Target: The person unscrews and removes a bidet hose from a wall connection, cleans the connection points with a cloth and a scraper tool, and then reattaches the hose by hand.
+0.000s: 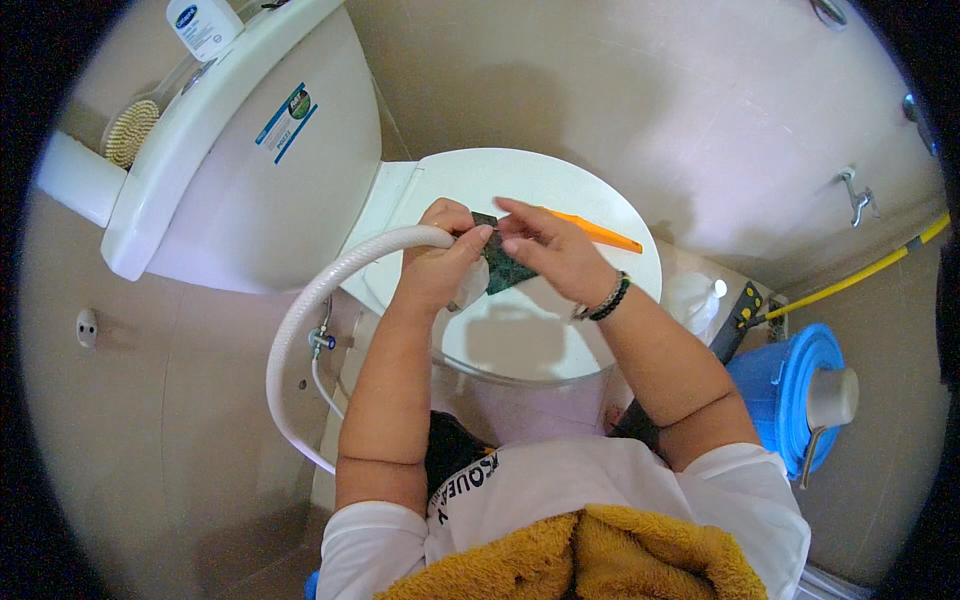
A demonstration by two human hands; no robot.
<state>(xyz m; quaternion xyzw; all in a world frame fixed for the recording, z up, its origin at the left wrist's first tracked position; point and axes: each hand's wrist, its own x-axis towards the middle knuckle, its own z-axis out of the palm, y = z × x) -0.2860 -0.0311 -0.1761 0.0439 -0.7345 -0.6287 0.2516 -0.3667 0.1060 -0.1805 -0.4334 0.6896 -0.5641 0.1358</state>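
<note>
My left hand (445,255) is closed around the end of a white hose (290,340), which arcs down to the left of my forearm. Below its fingers shows a translucent whitish piece (471,283), too unclear to name. My right hand (553,250) is just right of the left one, fingers stretched out and apart, with no object visible in them. Between and beneath both hands is a dark green flat piece (508,272); whether it is held or lies on the white toilet lid (520,340) I cannot tell. An orange long-handled tool (600,233) lies on the lid, partly behind my right hand.
The toilet tank (310,190) stands at the left, with a white bottle (205,28) on top and a brush (131,133) behind it. At the right are a white jug (697,305), a blue lidded bucket (780,385), a yellow pole (850,278) and a wall tap (857,198).
</note>
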